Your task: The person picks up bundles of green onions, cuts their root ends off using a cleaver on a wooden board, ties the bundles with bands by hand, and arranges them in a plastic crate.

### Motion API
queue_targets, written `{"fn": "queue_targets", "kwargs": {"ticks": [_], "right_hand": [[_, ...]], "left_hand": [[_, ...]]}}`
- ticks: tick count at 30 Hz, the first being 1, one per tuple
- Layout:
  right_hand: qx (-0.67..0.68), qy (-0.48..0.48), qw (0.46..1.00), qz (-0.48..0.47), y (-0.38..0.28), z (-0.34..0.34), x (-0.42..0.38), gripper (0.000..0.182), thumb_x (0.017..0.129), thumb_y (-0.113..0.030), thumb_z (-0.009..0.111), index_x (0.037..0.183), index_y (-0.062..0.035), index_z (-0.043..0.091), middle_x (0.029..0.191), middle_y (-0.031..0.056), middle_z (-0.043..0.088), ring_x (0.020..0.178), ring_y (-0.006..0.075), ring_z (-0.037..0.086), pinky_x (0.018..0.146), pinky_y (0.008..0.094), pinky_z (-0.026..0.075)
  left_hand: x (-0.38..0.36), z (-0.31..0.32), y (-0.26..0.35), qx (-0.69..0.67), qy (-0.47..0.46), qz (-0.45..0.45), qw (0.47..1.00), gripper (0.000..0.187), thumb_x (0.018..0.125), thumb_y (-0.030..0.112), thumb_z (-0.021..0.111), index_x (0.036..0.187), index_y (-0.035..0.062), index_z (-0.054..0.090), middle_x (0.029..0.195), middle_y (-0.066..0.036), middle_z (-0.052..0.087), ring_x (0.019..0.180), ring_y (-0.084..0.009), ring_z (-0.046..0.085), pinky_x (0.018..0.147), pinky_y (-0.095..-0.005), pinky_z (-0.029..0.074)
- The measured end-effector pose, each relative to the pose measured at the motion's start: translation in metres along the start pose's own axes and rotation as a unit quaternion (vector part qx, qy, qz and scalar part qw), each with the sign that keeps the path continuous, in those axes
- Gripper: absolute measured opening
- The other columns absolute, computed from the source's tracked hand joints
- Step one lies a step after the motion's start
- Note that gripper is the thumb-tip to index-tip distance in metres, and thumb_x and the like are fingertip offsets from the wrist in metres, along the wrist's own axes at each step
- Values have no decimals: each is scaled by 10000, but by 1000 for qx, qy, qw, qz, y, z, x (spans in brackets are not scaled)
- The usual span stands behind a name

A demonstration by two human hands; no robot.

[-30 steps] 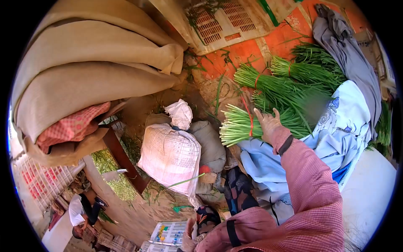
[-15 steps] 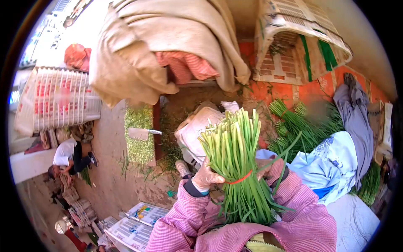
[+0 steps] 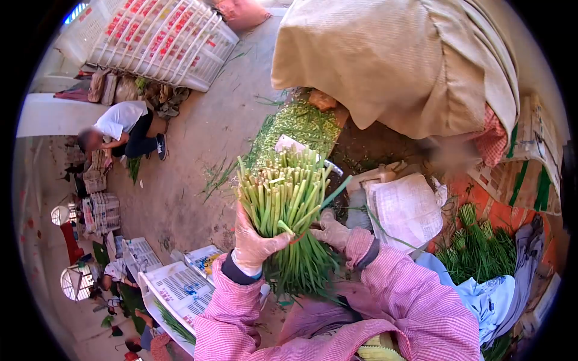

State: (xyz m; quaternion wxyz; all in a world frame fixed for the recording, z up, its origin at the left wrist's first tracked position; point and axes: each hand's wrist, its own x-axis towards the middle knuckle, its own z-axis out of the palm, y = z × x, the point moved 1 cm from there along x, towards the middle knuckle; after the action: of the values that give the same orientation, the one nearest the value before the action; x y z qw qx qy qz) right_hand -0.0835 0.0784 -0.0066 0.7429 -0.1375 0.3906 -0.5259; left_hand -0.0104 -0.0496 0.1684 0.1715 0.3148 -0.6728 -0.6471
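A thick bundle of green stalks [image 3: 283, 201] stands upright in front of me, its cut pale ends pointing up. My left hand [image 3: 253, 245], in a thin glove, grips the bundle around its middle from the left. My right hand [image 3: 333, 231], also gloved, holds the same bundle from the right at about the same height. A red band shows between the two hands. Both my sleeves are pink checked cloth. The leafy lower part of the bundle hangs down toward my lap.
More tied green bundles [image 3: 478, 249] lie at the right on pale blue cloth [image 3: 481, 295]. A cleaver [image 3: 301, 150] rests on a board strewn with green trimmings [image 3: 295, 120]. A white sack [image 3: 406, 210], beige sacks [image 3: 409, 60], white crates [image 3: 159, 36] and a crouching person [image 3: 123, 126] surround me.
My view has swung left and both hands have brought the bundle up in front of me. A second ago my right hand was only reaching to the pile of bundles.
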Motion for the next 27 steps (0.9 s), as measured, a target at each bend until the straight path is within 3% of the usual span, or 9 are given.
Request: {"fn": "queue_targets", "kwargs": {"ticks": [2,6,13,15,18,21,23,24,27], "right_hand": [[-253,155,955,11,5,-10,39,553,775,-266,630,1224,-18,426,1176,131,522,1096,227,489,927,317,373],[-427,323,842,-62,5,-52,83,531,741,-231,641,1206,-56,451,1142,158,524,1074,299,482,917,361,372],[-646,314,696,27,-7,-136,182,616,750,-190,591,1281,-33,319,1190,163,462,1128,300,421,961,382,319],[-724,329,605,38,7,-155,201,667,734,-154,581,1306,-23,263,1124,165,495,1052,316,477,901,397,372],[-735,305,582,169,16,-174,222,713,704,-122,583,1315,-12,231,1031,150,528,951,316,533,800,405,430],[-718,276,627,124,3,-158,215,633,694,-102,578,1275,-71,328,947,148,544,860,308,560,713,397,461],[-668,243,697,93,-3,-139,205,499,713,-97,565,1196,-119,445,937,174,543,865,326,551,719,394,462],[-645,266,714,-63,22,-143,199,391,744,-105,541,1132,-112,498,879,181,555,822,338,560,722,405,458],[-577,239,777,79,28,-120,207,262,820,-199,492,1067,-120,530,830,184,586,783,356,570,692,429,454]], "left_hand": [[14,-53,-36,101,74,-7,992,984,514,41,750,1317,13,182,1131,-116,502,997,-198,534,866,-321,434],[46,-110,-125,182,100,-45,977,978,495,33,720,1320,27,195,1125,-108,520,1000,-191,533,891,-298,410],[108,-131,-318,388,6,-194,901,1041,457,193,749,1327,25,202,1248,-183,387,1165,-316,377,986,-341,315],[117,-120,-339,423,-12,-217,880,1056,453,209,762,1328,25,199,1267,-179,362,1178,-317,358,979,-351,319],[121,-112,-324,470,-60,-283,834,1052,446,309,787,1299,1,253,1302,-201,328,1216,-313,302,1013,-384,250],[135,-101,-302,631,-153,-272,710,1169,468,630,702,1326,0,218,1382,-173,222,1309,-312,101,1037,-498,68],[142,-99,-319,607,-149,-278,730,1150,480,564,736,1329,-4,205,1376,-176,236,1307,-307,131,1049,-472,69],[145,-96,-327,589,-149,-288,740,1136,491,524,753,1331,-2,197,1375,-177,239,1303,-306,148,1051,-463,88],[146,-87,-340,533,-105,-291,788,1104,511,411,784,1340,15,172,1342,-174,290,1261,-308,247,1022,-444,204]]}}
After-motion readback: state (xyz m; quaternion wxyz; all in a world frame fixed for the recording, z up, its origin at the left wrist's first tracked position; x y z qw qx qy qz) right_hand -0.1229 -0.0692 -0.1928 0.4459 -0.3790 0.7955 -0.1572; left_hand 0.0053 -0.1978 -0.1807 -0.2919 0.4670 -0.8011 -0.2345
